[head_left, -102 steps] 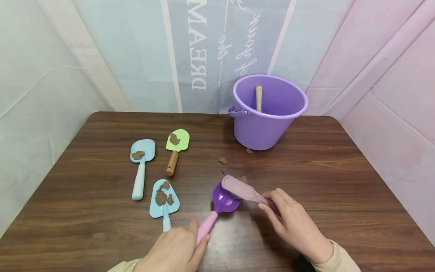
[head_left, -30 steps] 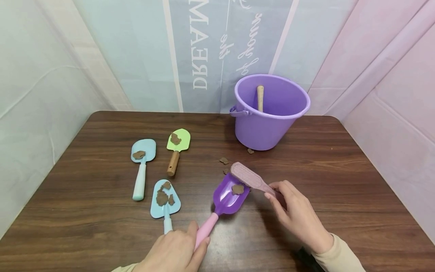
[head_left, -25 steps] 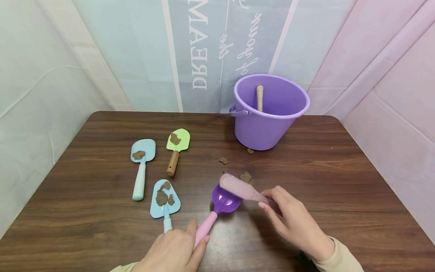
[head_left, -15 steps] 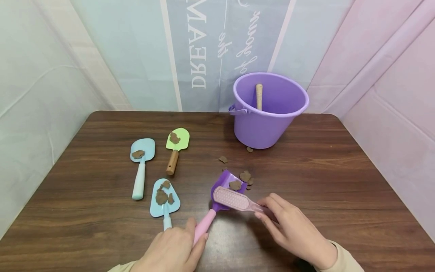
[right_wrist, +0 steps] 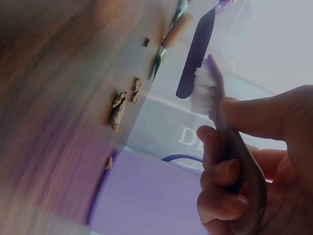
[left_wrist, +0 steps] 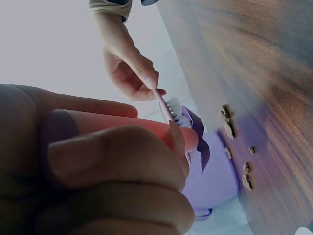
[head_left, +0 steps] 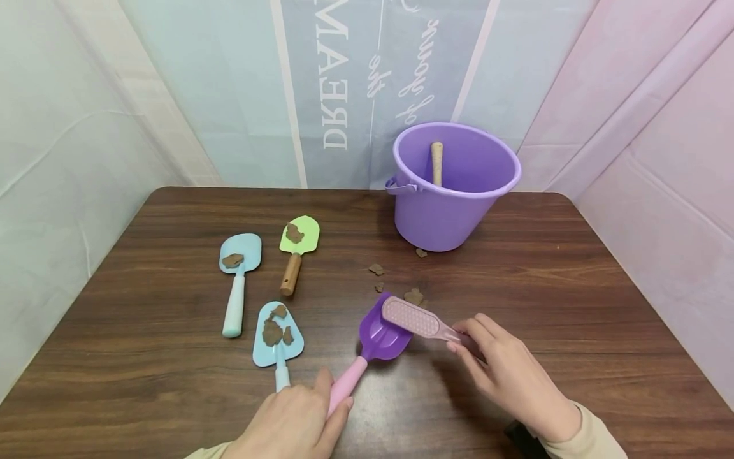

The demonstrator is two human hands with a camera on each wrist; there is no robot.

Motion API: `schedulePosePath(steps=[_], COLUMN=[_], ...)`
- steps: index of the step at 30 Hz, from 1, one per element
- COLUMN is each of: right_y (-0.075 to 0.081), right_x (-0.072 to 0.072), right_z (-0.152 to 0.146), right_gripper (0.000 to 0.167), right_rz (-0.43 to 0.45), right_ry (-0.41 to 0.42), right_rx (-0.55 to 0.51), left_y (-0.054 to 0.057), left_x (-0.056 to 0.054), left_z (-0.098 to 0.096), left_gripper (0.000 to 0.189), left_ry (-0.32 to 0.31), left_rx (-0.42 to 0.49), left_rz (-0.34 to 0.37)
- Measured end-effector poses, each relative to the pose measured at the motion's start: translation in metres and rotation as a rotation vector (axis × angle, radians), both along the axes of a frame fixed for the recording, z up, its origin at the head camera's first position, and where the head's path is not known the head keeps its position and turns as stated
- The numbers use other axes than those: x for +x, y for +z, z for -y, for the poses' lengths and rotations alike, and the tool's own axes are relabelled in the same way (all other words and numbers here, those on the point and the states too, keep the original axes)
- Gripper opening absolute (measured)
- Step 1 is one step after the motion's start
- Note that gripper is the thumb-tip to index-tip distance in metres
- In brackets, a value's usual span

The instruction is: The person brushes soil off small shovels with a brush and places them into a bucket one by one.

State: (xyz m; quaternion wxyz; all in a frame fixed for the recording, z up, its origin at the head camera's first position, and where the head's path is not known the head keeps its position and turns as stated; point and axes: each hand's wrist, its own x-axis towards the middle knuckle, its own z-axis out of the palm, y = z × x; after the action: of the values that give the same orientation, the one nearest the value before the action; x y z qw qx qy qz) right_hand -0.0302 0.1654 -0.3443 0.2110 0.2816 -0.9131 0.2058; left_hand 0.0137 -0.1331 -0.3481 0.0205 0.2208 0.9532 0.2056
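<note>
My left hand (head_left: 292,417) grips the pink handle of a small purple shovel (head_left: 381,341), its blade pointing away. In my right hand (head_left: 513,376) is a pinkish brush (head_left: 414,317), lying across the front of the blade; its white bristles (right_wrist: 203,90) meet the blade in the right wrist view. No brown piece shows on the visible part of the blade; the brush hides the rest. Just beyond the brush lies a brown, crumbly piece (head_left: 413,296). Smaller brown bits (head_left: 376,269) are scattered farther back on the dark wooden table (head_left: 545,280).
A purple bucket (head_left: 436,220) stands at the back right, a pale handle (head_left: 437,162) inside it. On the left lie a green shovel (head_left: 309,236), a blue shovel (head_left: 250,245) and a second blue shovel (head_left: 264,354), each bearing brown pieces.
The brush has swept toward me over the blade, then moved back out to its front right edge. A brown piece seen on the blade half a second ago is out of sight. Both grips persist.
</note>
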Motion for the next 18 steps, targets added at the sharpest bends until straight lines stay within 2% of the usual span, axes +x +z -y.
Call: schedulePosePath(steps=[8, 12, 18], right_y=[0.001, 0.001, 0.0], right_x=[-0.006, -0.011, -0.014], right_z=[-0.002, -0.003, -0.007], right_gripper=[0.015, 0.02, 0.021], right_rz=[-0.017, -0.048, -0.039], right_ry=[-0.049, -0.103, -0.18], right_rx=[-0.002, 0.009, 0.003], left_y=[0.0, 0.0, -0.001], left_x=[0.0, 0.0, 0.0], left_z=[0.002, 0.003, 0.004], left_gripper=[0.031, 0.031, 0.031], left_ry=[0.016, 0.022, 0.045], left_rx=[0.006, 0.009, 0.007], left_rz=[0.025, 0.01, -0.013])
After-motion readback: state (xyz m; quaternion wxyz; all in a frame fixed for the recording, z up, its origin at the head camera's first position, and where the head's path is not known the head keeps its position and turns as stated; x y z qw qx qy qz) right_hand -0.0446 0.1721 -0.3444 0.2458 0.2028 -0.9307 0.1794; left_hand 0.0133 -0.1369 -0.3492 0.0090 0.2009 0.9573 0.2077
